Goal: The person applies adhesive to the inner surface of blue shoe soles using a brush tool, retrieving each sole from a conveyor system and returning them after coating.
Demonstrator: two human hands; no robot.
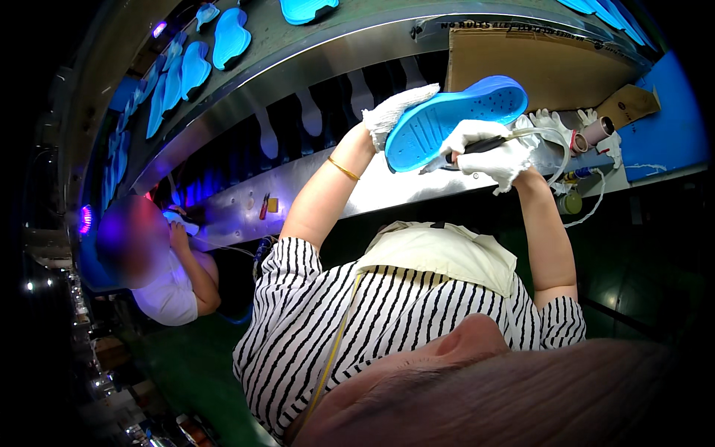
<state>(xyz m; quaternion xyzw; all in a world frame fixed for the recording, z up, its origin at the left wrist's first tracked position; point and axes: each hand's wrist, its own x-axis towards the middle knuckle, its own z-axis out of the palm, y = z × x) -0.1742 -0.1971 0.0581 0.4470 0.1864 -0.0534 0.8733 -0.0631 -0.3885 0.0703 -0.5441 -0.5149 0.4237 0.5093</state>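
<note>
A bright blue foam shoe (421, 134), with grooves at one end and small holes at the other, is held up above the metal bench. My left hand (398, 113), in a white knit glove, is closed on its left end. My right hand (488, 155), also gloved but with bare fingertips, is wrapped round a black pen-like tool (482, 144). A pale hose (555, 135) loops away from the tool to the right. The tool's tip lies close to the shoe's near edge; whether it touches I cannot tell.
Blue shoe pieces (231, 39) lie on a green conveyor belt (380, 16) behind a metal rail. A cardboard sheet (514, 63), white gloves (551, 121) and a spool (596, 132) are at the right. Red-handled pliers (264, 205) rest left, near a co-worker (167, 290).
</note>
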